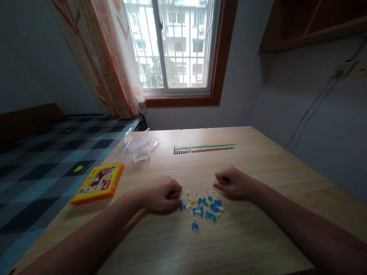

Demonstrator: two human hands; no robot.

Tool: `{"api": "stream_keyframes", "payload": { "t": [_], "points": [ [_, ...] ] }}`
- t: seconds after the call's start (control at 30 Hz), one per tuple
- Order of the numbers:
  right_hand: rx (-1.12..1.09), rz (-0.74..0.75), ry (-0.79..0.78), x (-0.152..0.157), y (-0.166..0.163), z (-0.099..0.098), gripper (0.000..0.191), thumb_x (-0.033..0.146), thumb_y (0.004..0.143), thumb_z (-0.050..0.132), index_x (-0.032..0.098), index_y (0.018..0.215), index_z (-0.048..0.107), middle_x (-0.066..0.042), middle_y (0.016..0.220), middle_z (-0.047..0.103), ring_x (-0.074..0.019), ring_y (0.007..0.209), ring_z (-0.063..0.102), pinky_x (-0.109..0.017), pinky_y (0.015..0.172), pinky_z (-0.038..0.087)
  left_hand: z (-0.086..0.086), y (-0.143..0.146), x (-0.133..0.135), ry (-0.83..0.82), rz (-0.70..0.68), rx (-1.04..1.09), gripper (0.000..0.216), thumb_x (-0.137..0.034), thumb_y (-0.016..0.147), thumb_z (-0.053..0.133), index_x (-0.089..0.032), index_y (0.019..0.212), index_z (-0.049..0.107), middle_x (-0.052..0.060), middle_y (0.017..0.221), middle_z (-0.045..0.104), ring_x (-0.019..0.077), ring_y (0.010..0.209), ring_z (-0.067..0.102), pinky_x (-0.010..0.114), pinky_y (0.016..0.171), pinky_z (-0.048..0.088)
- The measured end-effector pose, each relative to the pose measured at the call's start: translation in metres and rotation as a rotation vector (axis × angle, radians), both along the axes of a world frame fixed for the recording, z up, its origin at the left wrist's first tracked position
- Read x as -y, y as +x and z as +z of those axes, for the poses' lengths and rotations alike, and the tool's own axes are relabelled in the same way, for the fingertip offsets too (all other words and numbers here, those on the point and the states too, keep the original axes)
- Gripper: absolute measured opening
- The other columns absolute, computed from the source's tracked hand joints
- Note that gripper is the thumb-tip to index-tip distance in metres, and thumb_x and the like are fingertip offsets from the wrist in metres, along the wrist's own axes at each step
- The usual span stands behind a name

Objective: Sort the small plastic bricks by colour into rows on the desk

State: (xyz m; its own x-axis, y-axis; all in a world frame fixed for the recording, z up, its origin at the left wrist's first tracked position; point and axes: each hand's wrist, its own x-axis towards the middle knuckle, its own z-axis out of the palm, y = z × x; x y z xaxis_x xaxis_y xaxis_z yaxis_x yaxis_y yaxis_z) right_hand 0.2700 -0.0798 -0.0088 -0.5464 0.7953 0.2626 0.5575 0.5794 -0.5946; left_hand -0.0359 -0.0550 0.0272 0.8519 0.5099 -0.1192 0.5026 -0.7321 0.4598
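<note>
A loose pile of small building bricks (200,211), blue, pale yellow and yellow, lies scattered on the wooden table (172,244) between my two hands. My left hand (162,193) rests as a loose fist at the pile's left edge, its thumb side close to a few blue bricks. Curled the same way, my right hand (233,181) lies on the table just beyond the pile's upper right edge. Nothing shows in the fingers of either hand. Farther off, a row of green bricks (204,146) runs alongside a row of dark brown bricks (203,150).
A yellow and orange box (99,182) with a printed lid lies at the table's left edge. Behind it stand clear plastic trays (137,147). A bed with a checked cover (57,152) adjoins on the left; a window (183,46) is ahead.
</note>
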Motion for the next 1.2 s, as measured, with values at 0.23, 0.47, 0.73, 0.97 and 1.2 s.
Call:
{"api": "stream_keyframes", "payload": {
  "t": [0.23,0.47,0.73,0.97,1.2],
  "points": [
    [0.138,0.138,-0.195,0.009,0.007,0.019,0.025,0.028,0.077,0.065,0.018,0.062,0.047,0.006,0.057,0.043,-0.0087,0.054,0.036,-0.023,0.052,0.026,0.0,0.0,0.0,0.026,-0.025,-0.028,0.024,-0.021,0.076,0.057,-0.019,0.058,0.041,-0.004,0.058,0.047,0.0113,0.055,0.04,0.026,0.056,0.031],
    [0.227,0.13,-0.247,0.011,0.009,0.02,0.023,0.025,0.074,0.067,0.018,0.061,0.049,0.005,0.058,0.045,-0.0089,0.055,0.038,-0.023,0.052,0.027,0.003,0.001,0.001,0.022,-0.022,-0.044,0.022,-0.019,0.074,0.057,-0.019,0.058,0.041,-0.003,0.058,0.048,0.0114,0.055,0.04,0.026,0.056,0.031],
    [0.238,0.121,-0.231,0.013,0.008,0.022,0.023,0.025,0.075,0.066,0.017,0.061,0.049,0.005,0.058,0.046,-0.0088,0.055,0.039,-0.023,0.052,0.026,0.0,0.001,0.001,0.04,-0.038,-0.026,0.026,-0.024,0.078,0.058,-0.019,0.058,0.043,-0.004,0.057,0.047,0.0106,0.054,0.038,0.026,0.056,0.031],
    [0.314,0.141,-0.232,0.011,0.007,0.02,0.024,0.028,0.076,0.066,0.017,0.063,0.05,0.004,0.061,0.049,-0.0088,0.057,0.041,-0.023,0.054,0.028,-0.002,-0.001,-0.001,0.053,-0.044,-0.051,0.026,-0.027,0.081,0.057,-0.018,0.059,0.044,-0.004,0.058,0.047,0.0104,0.054,0.039,0.025,0.055,0.031],
    [0.275,0.063,-0.219,0.006,0.016,0.018,0.02,0.025,0.077,0.065,0.017,0.066,0.051,0.005,0.06,0.048,-0.0087,0.056,0.039,-0.021,0.052,0.028,-0.006,0.0,-0.006,0.086,0.025,0.016,0.033,-0.033,0.089,0.05,-0.018,0.06,0.044,-0.004,0.056,0.045,0.01,0.054,0.04,0.025,0.055,0.03]
  ]
}}
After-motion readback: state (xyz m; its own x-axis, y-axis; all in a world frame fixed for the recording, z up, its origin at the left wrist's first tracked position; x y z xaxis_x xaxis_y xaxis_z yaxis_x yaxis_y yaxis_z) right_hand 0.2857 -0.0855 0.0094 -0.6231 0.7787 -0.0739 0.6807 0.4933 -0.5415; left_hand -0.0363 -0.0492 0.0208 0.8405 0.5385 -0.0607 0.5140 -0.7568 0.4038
